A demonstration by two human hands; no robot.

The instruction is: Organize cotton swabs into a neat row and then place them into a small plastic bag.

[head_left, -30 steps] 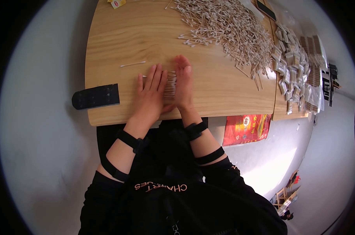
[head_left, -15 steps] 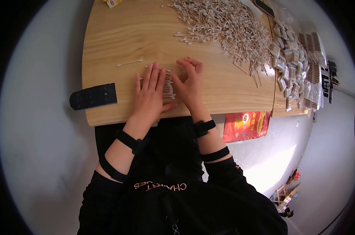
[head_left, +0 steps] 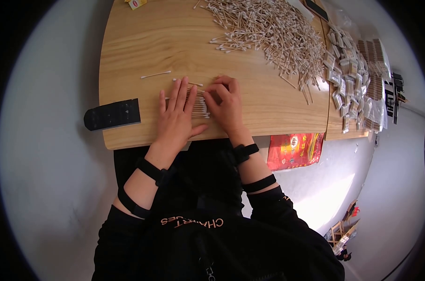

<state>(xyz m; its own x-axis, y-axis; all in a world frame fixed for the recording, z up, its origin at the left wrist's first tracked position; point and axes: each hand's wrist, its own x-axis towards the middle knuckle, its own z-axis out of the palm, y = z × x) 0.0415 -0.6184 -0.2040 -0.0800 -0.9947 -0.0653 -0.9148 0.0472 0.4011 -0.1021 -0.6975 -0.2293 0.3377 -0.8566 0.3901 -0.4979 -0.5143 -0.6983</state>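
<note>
A loose swab heap [head_left: 273,33] and packets [head_left: 350,84] crowd the table [head_left: 128,47].

Table: pale wooden tabletop [head_left: 142,51], visible grain, smooth satin finish.
Swabs: small row of wooden-stemmed cotton swabs [head_left: 200,102] at frame centre, matt sticks, fluffy white tips; same for large loose heap of swabs [head_left: 268,30], top centre.
Packets: clear glossy plastic packets of swabs [head_left: 350,84], upper right.
Pad: flat black rectangular pad [head_left: 112,114], left edge, matt, finely textured.
Bag: red glossy printed bag [head_left: 294,150], below table.
</note>
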